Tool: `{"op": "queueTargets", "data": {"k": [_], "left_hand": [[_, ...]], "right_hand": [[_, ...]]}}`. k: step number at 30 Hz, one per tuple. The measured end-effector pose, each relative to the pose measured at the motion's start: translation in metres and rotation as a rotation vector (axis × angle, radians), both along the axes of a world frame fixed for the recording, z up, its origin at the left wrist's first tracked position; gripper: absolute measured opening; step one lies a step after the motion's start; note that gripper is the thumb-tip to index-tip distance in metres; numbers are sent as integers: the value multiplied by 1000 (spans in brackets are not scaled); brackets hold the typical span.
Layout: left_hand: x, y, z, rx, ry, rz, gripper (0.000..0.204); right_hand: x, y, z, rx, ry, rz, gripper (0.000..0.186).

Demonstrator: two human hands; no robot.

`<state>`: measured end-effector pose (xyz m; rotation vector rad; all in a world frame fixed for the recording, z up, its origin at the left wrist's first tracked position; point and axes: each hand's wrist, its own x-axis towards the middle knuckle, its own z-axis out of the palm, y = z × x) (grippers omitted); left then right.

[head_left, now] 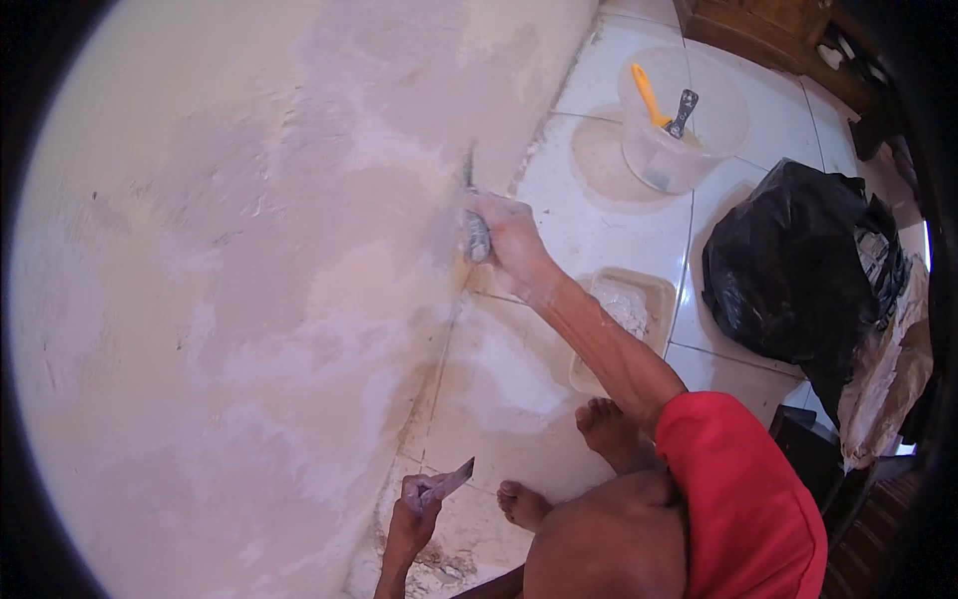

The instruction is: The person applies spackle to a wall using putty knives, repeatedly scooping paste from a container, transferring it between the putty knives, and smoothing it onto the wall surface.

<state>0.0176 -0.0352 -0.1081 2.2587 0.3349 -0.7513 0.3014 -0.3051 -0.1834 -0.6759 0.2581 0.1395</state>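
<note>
The right hand (511,238) grips a trowel (479,240) by the wall's (249,299) bottom edge; the left hand (416,504) holds a flat blade (456,480) near the floor's (509,349) wall-side edge; a paste tray (661,299) sits on the floor.

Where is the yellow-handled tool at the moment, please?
In the head view's upper right, the yellow-handled tool leans in the clear plastic tub, just left of a dark-handled tool.
</note>
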Motion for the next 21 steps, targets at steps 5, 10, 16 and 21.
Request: {"op": "queueTargets", "data": {"k": [5, 10, 16, 21], "left_hand": [[2, 6, -8, -4, -76, -99, 20], [8, 4, -14, -31, -139, -92, 22], [2, 3, -5, -27, -54, -12, 23], [-1, 3, -7, -54, -100, -18, 23]], "right_hand": [[-47, 13, 51, -319, -132, 94, 20], [-89, -1, 33, -671, -253, 209, 47], [-26, 8, -43, -909, -282, -185, 67], [-10, 50, -60, -950, -267, -105, 72]]}}
